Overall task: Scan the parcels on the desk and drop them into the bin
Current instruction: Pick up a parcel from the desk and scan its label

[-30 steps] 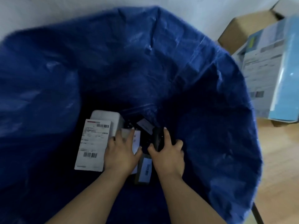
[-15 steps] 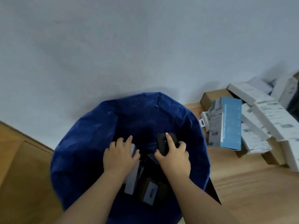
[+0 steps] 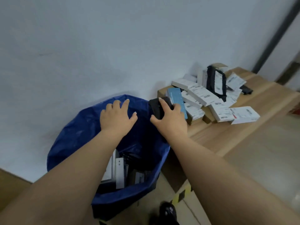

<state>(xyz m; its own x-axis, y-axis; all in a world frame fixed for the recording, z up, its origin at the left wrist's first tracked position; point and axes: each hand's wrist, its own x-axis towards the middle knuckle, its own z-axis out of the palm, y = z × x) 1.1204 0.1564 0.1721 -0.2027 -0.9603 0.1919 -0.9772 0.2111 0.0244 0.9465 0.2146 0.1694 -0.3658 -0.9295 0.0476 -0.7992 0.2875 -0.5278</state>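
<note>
Head view: left hand (image 3: 117,116) spread over bin (image 3: 78,127), right hand (image 3: 170,120) gripping scanner (image 3: 156,108).

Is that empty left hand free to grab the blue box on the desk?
Probably not directly: the left hand hovers open over the bin, and the right hand, gripping the scanner, sits before the blue box.
</note>
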